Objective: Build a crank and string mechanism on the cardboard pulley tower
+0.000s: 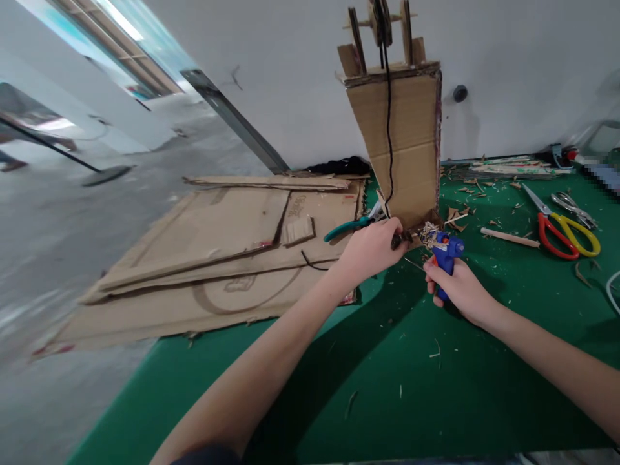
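My right hand (458, 290) is closed around a blue glue gun (444, 261), its front end pointing at the foot of the cardboard tower (409, 135). Frayed, pale strands cling around the gun's front. Close by on the left, my left hand (375, 248) has its fingers curled at the tower's base; something small and dark (398, 241) shows at the fingertips, too hidden to name. A black cord (389, 129) hangs down the tower's face from a cardboard wheel (380, 22) on top. Teal-handled pliers (349, 228) lie just beyond my left wrist.
Flat cardboard sheets (232, 219) cover the left of the green table (387, 387) and overhang its edge. On the right lie red-and-yellow scissors (562, 232), a metal tool (575, 208), a glue stick (509, 237) and cardboard scraps. A white wall stands behind.
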Tool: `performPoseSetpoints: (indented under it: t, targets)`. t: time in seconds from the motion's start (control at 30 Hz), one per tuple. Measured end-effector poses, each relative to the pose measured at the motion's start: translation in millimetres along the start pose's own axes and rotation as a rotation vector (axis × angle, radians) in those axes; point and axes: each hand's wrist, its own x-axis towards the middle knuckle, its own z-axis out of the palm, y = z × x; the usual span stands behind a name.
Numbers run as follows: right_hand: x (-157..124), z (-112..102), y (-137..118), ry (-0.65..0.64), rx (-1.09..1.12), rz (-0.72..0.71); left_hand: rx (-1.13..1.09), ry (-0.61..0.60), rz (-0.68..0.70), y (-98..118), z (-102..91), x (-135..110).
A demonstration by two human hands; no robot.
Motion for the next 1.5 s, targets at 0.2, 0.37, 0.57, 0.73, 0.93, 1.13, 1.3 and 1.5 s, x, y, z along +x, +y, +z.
performPoseSetpoints:
  t: [0.2, 0.37, 0.57, 0.73, 0.93, 1.13, 1.3, 1.5]
  targets:
    - [-4.8, 1.5, 0.5, -0.035, -0.007, -0.003, -0.009, -0.009, -0.001, 1.8, -0.6, -0.9]
    - [-8.2, 1.0, -1.5, -0.034, -0.014, -0.009, 0.003, 0.002, -0.001, 2.8, 1.1, -1.9]
    - [-11.2, 0.4, 0.4, -0.029, -0.06, 0.02, 0.004, 0.007, 0.016, 2.0, 0.0, -2.7]
    - [-12.2, -0.1, 3.7, 0.031, -0.012, -0.018, -0.009, 0.012, 0.023, 2.2, 0.1, -3.2]
    - [-8.5, 1.0, 4.4, 0.037, 0.003, -0.004, -0.015, 0.031, 0.012, 2.2, 2.1, -3.7]
    - [-7.7, 2.3, 2.2, 0.076, 0.013, 0.008, -0.022, 0.009, 0.002, 5.6, 0.4, -4.0]
    - [-6.9, 2.5, 2.8, 0.055, -0.005, 0.025, -0.02, 0.009, -0.003, 5.8, 0.9, -4.3]
    - [-8.1, 3.5, 0.4, 0.054, -0.004, 0.058, -0.026, 0.016, 0.01, 3.2, 1.6, -4.3]
